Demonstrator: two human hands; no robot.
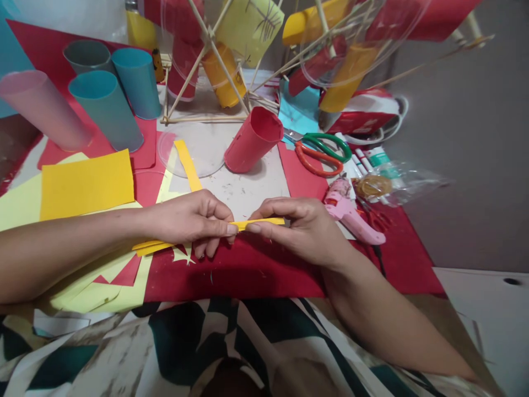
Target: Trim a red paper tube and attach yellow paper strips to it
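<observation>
Between my two hands is a narrow folded yellow paper strip [274, 220]. My left hand [206, 219] pinches it near the middle, thumb on top. My right hand [295, 225] grips the strip with thumb and fingers close beside the left fingertips. More folded yellow paper [154, 247] shows below my left wrist; I cannot tell whether it joins the held strip. Just behind my left hand lies a loose yellow strip [188, 165], partly on a clear plastic lid [212, 157]. A red paper tube [252, 143] stands tilted beyond the hands.
Blue tubes [105, 113] and a pink tube [45, 110] stand at the left behind a yellow sheet [88, 184]. A stick frame [206, 118] rises at the back. Scissors [318, 160] and a pink glue gun [353, 218] lie at the right.
</observation>
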